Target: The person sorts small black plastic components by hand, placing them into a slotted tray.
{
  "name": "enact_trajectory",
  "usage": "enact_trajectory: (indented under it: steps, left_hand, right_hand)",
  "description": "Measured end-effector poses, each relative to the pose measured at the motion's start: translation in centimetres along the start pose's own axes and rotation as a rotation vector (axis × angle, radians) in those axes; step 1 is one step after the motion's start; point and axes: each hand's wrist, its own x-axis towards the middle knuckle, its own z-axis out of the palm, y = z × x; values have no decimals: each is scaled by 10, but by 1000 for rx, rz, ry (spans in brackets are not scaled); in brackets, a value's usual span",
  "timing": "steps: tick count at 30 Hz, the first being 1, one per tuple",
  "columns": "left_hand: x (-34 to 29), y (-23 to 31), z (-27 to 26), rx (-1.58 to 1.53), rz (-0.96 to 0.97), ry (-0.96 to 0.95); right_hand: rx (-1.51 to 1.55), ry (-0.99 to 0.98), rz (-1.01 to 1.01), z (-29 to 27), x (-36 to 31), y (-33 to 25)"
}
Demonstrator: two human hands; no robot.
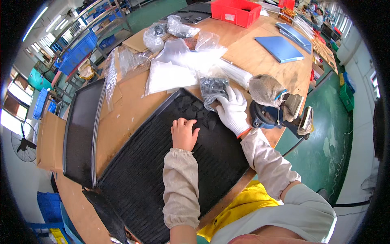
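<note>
- Head view: I look down on a wide black ribbed tray (162, 179) lying slantwise on a wooden workbench (260, 61); most of its ribbed face shows bare, and only the far corner carries a loose scatter of small dark flat pieces (195, 110), so by my reading the laying-out is barely begun.
- A second black tray (81, 130) lies just beside it to the left, with nothing on it that I can make out.
- The right hand (233, 112), in a white glove, has its fingers closed on a clear plastic bag (213, 89) of dark pieces, held at the tray's far edge.
- The bare left hand (185, 134) rests palm-down on the ribs, fingertips touching the nearest pieces; it grips nothing that I can see.
- The pieces themselves look thin, matt and roughly square, some overlapping; finer detail is too small to tell.
</note>
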Motion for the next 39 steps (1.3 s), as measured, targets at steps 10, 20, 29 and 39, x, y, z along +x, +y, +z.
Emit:
enact_trajectory:
  steps: [10, 20, 29, 39]
  left_hand:
    - [-3, -1, 2, -17, 28, 10]
    - [0, 2, 4, -76, 15, -12]
    - [-10, -6, 5, -101, -28, -29]
    - [-4, -11, 3, -116, -5, 6]
  right_hand:
    - [40, -23, -41, 3, 14, 3]
    - [211, 229, -14, 33, 77, 34]
    - [110, -378, 304, 60, 102, 54]
    - [78, -50, 170, 64, 109, 38]
